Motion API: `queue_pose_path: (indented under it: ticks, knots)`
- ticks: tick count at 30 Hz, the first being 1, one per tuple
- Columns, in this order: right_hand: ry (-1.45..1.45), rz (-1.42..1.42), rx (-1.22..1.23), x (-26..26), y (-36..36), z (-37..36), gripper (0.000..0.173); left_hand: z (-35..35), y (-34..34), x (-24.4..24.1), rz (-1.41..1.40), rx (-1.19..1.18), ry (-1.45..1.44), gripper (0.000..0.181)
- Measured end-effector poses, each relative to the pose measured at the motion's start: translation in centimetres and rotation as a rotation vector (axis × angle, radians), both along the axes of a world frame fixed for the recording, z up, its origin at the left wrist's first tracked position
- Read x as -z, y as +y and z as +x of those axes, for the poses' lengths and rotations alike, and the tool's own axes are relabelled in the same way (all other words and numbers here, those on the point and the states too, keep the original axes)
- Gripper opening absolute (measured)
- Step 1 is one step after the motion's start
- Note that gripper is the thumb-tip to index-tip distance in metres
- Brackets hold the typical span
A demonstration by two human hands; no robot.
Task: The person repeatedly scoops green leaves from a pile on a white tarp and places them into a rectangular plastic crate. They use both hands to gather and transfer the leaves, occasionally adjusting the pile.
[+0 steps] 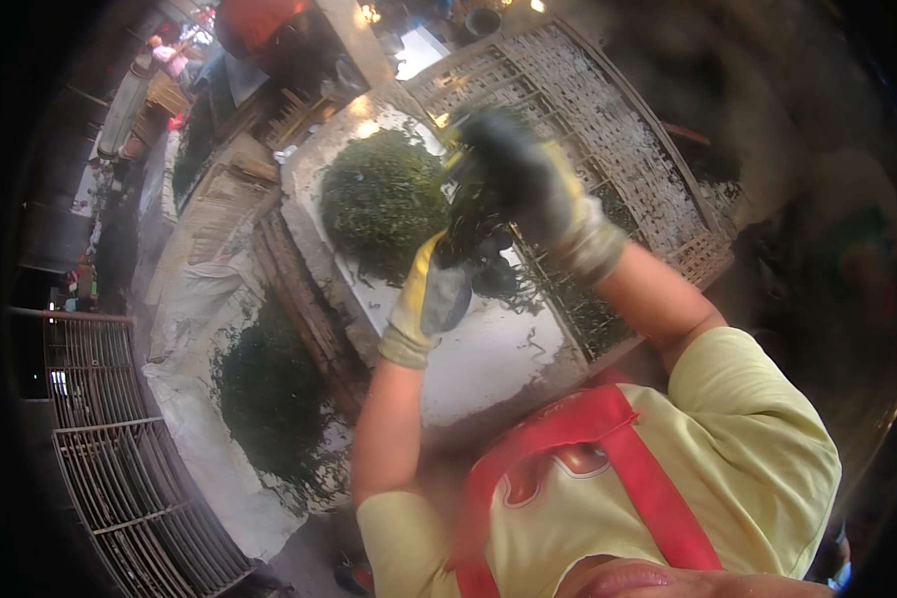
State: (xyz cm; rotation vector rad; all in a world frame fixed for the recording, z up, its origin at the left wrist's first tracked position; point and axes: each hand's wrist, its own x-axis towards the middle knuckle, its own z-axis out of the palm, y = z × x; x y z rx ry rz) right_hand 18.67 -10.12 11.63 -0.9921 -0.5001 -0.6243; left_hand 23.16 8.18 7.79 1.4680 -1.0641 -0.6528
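Both my hands wear grey and yellow work gloves over a pale work surface [486, 366]. Dark green, stringy plant material hangs between them, blurred by motion. My left hand [437, 288] is at its lower left side, thumb up, its fingers partly hidden behind the strands. Higher and to the right, my right hand [527, 176] is blurred at the upper end of the strands; whether its fingers are closed cannot be made out. A large round heap of the green plant material [381, 198] lies on the surface just left of my hands.
A woven slatted tray [605, 112] extends along the right, with green strands on its near part. Wooden beams [306, 299] run left of the surface. Beyond them a dark green pile [269, 389] lies on pale sheeting [194, 448]. A metal rack [119, 448] stands lower left; a person is far off, upper left.
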Motion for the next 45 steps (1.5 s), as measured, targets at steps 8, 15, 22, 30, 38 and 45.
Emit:
queue_pose_path:
  ticks: [8, 15, 22, 30, 38, 45]
  knots:
    - [0.648, -1.227, 0.875, 7.8, -24.0, -4.0, 0.041, 4.8, -12.6, 4.1, 0.598, 0.121, 0.452, 0.039]
    - [1.181, -1.136, 0.649, 13.0, -28.8, -4.6, 0.026, 7.9, -16.4, 15.4, 1.087, 0.016, 0.32, 0.042]
    - [0.988, -0.987, -0.117, 18.4, -22.5, -1.7, 0.025, 9.0, -12.7, 6.7, 1.245, 0.034, 0.068, 0.04]
    - [0.464, -1.595, 0.236, 18.1, -17.6, -1.8, 0.03, 2.3, -12.6, 7.4, 1.252, 0.232, -1.009, 0.043]
    - [0.8, -1.692, 0.403, 16.8, -24.2, -2.3, 0.046, 3.9, -9.3, 12.9, 0.594, -0.226, -0.775, 0.043]
    - [0.784, -1.793, 0.445, 18.9, -22.3, -2.5, 0.049, 16.4, -4.4, 5.8, 0.976, -0.616, -1.037, 0.041]
